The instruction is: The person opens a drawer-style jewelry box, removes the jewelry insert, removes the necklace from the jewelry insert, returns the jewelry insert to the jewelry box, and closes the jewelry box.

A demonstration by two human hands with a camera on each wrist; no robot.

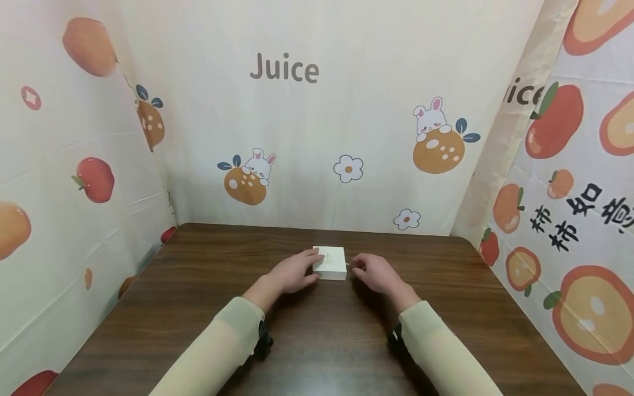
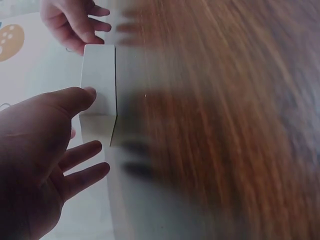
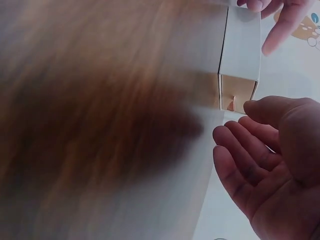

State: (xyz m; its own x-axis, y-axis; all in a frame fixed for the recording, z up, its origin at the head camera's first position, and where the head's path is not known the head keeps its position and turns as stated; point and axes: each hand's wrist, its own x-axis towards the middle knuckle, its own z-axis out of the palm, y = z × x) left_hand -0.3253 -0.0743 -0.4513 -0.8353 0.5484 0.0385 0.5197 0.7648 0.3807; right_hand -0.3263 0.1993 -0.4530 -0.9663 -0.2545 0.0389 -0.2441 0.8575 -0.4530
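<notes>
A small white drawer-style box [image 1: 332, 263] lies flat on the table, with faint lettering on its lid. My left hand [image 1: 295, 270] holds its left end, the thumb against the front side and fingers over the top. In the left wrist view that thumb presses the box's white side [image 2: 99, 75], while two fingers stretch past the end. A short pull tab [image 3: 231, 103] sticks out of the right end. Beside it is my right hand [image 1: 376, 272], its fingers loosely bent with nothing between them. The right thumb tip sits close to the tab in the right wrist view.
The dark wood table [image 1: 317, 330] ends at a pale printed curtain [image 1: 307, 121] behind the box. More printed cloth [image 1: 559, 220] hangs along the right side and the left. A dark wrist device [image 1: 262, 341] sits at each cuff.
</notes>
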